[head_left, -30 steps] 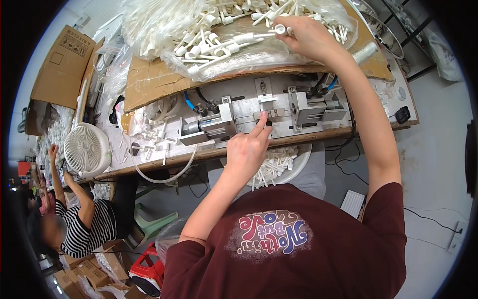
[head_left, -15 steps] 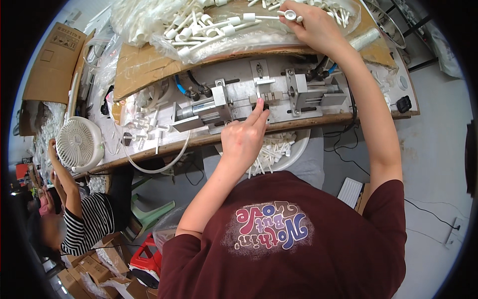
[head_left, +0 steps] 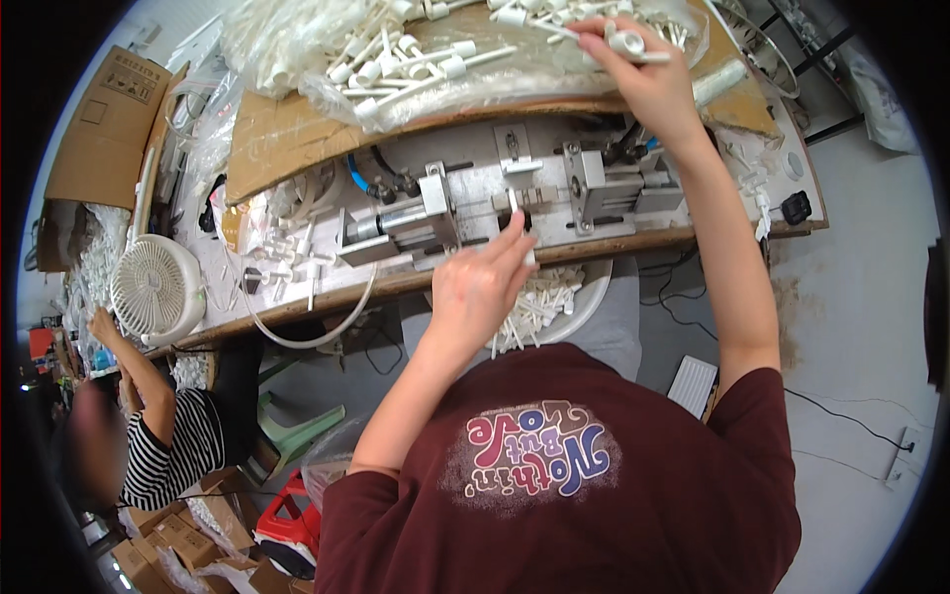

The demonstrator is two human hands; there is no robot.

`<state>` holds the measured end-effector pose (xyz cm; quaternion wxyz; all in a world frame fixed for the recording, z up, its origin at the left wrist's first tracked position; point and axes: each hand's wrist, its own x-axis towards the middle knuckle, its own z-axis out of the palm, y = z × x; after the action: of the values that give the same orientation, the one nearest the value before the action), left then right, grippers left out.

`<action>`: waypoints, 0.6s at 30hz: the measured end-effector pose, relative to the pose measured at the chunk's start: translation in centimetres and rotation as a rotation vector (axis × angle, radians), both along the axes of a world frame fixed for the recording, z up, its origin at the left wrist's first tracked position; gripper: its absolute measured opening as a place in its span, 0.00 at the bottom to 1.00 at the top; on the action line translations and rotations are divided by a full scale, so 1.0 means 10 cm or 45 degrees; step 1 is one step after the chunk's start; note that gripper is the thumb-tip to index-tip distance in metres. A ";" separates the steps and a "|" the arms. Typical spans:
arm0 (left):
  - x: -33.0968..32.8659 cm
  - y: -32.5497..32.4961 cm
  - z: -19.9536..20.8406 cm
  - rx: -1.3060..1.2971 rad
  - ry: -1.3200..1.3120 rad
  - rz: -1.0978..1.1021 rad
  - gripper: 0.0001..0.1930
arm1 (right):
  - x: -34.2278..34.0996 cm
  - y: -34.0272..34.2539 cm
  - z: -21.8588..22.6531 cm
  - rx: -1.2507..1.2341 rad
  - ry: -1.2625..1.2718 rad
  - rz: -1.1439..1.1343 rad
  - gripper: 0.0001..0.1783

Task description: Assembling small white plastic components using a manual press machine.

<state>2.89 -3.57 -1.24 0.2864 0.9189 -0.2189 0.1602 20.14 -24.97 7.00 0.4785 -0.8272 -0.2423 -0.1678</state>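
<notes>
My left hand (head_left: pixel 477 287) is at the front of a metal clamping fixture (head_left: pixel 529 198), its fingers closed round a white plastic stemmed part (head_left: pixel 514 201). One end of that part points up at the fixture's middle, and a bit of white shows below the fingers. Over the heap of white stemmed parts (head_left: pixel 416 64), my right hand (head_left: pixel 655 94) is raised and closed. It holds a white cup-ended plastic part (head_left: pixel 625 43); a second white stem (head_left: pixel 556 31) reaches left from the fingertips, its hold partly hidden.
Metal cylinder blocks flank the fixture, a left one (head_left: pixel 396 223) and a right one (head_left: pixel 618 188). Below the bench edge is a white tub (head_left: pixel 597 297) of white pieces. A white fan (head_left: pixel 158 287) and a hose (head_left: pixel 317 339) are on the left, where another person (head_left: pixel 178 436) sits.
My right hand has moved right and slightly down from the heap with its white parts. My left hand has drawn back a little from the fixture, the white part now showing in its fingers.
</notes>
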 end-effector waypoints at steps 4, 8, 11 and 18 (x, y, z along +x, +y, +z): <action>-0.15 0.09 0.11 -0.338 0.289 -0.114 0.22 | -0.40 0.05 0.03 0.187 0.091 0.249 0.08; -0.11 0.13 0.28 -1.259 0.740 -0.163 0.28 | -0.78 0.06 0.09 -0.045 -0.006 0.475 0.06; -0.05 0.18 0.56 -1.527 0.899 -0.211 0.20 | -0.96 0.08 0.06 -0.119 -0.018 0.545 0.07; -0.11 0.21 0.57 -1.386 0.738 -0.206 0.18 | -1.07 0.09 -0.09 0.083 -0.002 0.246 0.06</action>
<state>1.80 -1.51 4.46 0.7728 0.6278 -0.0882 -0.0295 9.41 -24.08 6.12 0.5188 -0.7839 -0.3156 -0.1293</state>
